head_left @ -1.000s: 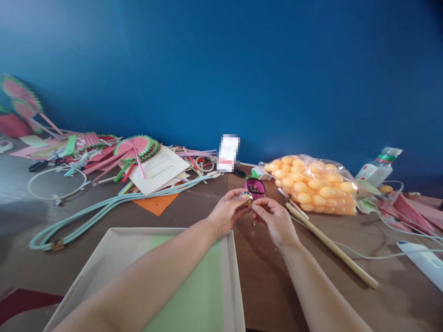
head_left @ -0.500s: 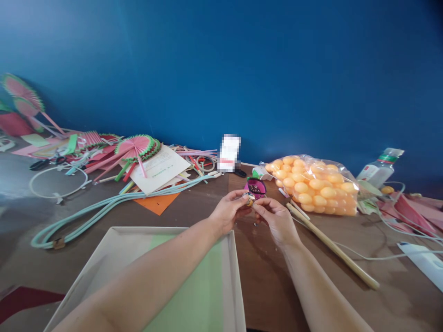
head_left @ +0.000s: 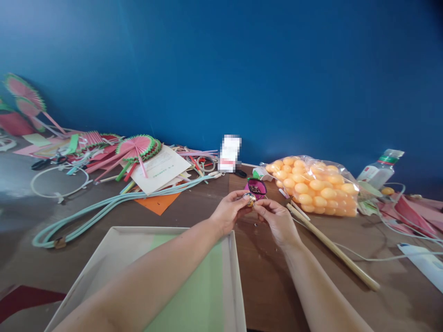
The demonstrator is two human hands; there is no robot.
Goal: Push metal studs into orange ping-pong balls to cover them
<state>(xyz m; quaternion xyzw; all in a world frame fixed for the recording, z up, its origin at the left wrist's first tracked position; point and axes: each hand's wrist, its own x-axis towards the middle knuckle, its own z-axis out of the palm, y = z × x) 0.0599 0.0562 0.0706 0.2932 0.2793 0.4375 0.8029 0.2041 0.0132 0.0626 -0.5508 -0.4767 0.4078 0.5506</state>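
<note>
1. Closed to a pinch at frame centre: left grip [head_left: 228, 213] and right grip [head_left: 277, 221], fingertips meeting on a small gold bead [head_left: 249, 199].
2. Held just above the counter [head_left: 263, 276], directly in front of a magenta dish [head_left: 256, 188].
3. Lying right of centre: bag of orange balls [head_left: 313, 186], wooden stick [head_left: 332, 249].
4. Sitting lower left: tray [head_left: 236, 286].

Both my forearms come up from the bottom edge bare to the wrist, the left one looming broad near the lens, the right one narrower, and my left hand [head_left: 226, 213] and right hand [head_left: 277, 221] are bare too, fingers slim.
</note>
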